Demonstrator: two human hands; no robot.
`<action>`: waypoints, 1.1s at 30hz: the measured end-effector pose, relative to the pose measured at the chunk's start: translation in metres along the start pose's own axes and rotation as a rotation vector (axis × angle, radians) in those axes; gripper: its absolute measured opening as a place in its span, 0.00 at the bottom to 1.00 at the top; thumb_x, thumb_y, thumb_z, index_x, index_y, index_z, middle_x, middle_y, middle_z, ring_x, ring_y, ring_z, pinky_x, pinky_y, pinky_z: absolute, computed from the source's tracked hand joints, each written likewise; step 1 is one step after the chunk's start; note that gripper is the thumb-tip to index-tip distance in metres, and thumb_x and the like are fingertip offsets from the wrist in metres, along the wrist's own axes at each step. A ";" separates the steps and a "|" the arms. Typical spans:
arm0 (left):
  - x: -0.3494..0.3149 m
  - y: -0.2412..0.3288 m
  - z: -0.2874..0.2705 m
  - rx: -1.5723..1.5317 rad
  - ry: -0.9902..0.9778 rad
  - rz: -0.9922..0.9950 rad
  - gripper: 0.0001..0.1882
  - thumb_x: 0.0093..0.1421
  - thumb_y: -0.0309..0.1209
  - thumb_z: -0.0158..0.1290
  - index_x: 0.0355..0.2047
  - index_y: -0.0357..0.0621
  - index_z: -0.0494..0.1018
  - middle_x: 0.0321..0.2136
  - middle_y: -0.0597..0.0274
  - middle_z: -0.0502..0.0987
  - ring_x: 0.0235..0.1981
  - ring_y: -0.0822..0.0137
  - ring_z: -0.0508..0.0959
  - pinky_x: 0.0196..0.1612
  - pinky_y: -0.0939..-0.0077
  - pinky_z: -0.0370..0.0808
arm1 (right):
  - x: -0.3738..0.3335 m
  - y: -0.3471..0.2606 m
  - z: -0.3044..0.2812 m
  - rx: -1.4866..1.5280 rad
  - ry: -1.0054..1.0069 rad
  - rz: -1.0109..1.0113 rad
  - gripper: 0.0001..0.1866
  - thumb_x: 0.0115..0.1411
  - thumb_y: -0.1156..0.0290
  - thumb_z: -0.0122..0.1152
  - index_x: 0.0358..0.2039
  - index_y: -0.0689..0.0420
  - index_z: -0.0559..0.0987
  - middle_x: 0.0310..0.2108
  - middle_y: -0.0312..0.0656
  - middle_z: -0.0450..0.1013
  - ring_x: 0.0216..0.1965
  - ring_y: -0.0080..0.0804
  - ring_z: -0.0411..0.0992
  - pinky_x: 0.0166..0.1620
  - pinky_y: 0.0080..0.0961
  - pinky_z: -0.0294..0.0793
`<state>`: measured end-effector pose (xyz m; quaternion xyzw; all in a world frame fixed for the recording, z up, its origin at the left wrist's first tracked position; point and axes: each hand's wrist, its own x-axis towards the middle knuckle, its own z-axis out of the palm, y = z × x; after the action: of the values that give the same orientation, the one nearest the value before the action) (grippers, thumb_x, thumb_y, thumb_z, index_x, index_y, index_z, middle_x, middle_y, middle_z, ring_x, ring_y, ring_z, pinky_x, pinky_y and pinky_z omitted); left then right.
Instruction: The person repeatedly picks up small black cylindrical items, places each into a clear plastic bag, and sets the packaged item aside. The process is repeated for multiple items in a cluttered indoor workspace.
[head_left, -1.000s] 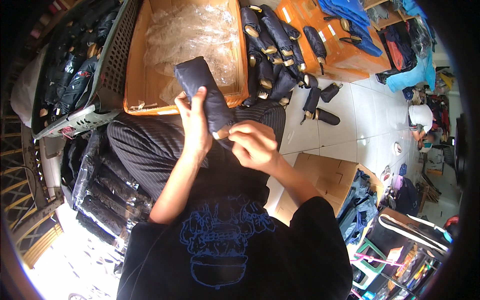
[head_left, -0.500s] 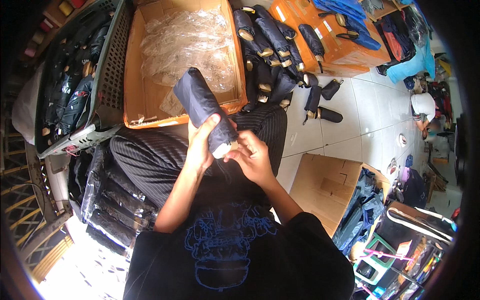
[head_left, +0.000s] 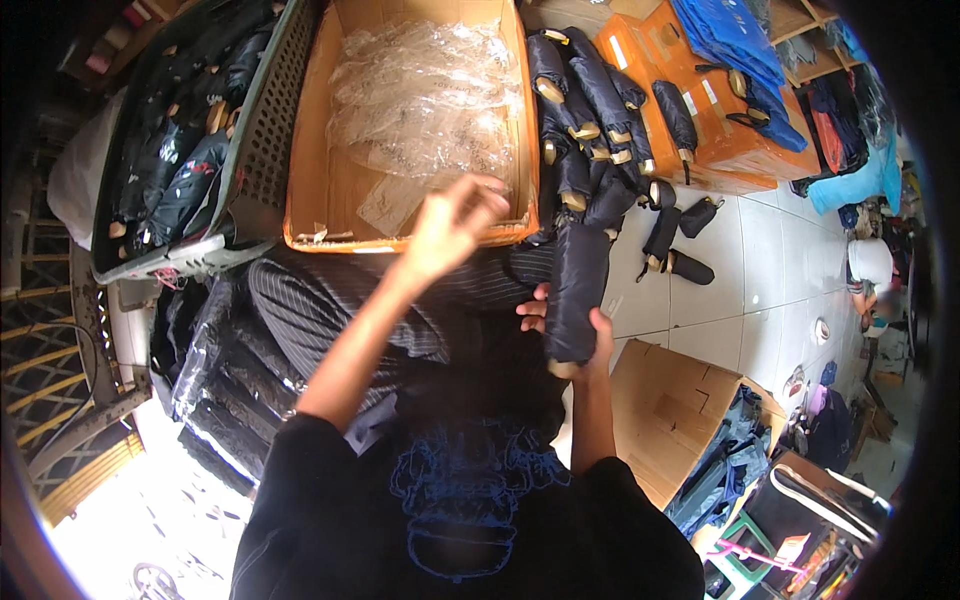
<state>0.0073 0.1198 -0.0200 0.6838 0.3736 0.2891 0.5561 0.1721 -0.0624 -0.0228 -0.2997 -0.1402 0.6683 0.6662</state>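
Umbrella: folded dark umbrella (head_left: 576,290) stands nearly upright over the person's lap, just below the cardboard box.
Right hand: right hand (head_left: 585,345) grasps the lower end of the umbrella, fingers wrapped around it.
Left hand: left hand (head_left: 452,222) is released and holds nothing; it reaches over the front rim of the box, fingers loosely curled.
Cardboard box: cardboard box (head_left: 405,240) contains clear plastic sleeves (head_left: 420,95).
Pile: more folded umbrellas (head_left: 590,110) lie right of the box.
Basket: grey basket (head_left: 250,150) left of the box holds dark umbrellas.
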 end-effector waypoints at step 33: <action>0.008 0.095 -0.050 -0.071 -0.040 0.378 0.06 0.61 0.26 0.56 0.37 0.38 0.76 0.31 0.66 0.76 0.31 0.77 0.74 0.35 0.83 0.73 | 0.064 -0.069 0.059 -0.259 -0.394 -0.043 0.36 0.49 0.59 0.66 0.52 0.71 0.65 0.35 0.55 0.75 0.33 0.43 0.77 0.41 0.36 0.78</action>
<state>-0.0106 0.1441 0.0835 0.7275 0.2170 0.3879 0.5227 0.1977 0.0179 0.0503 -0.2435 -0.3587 0.6759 0.5960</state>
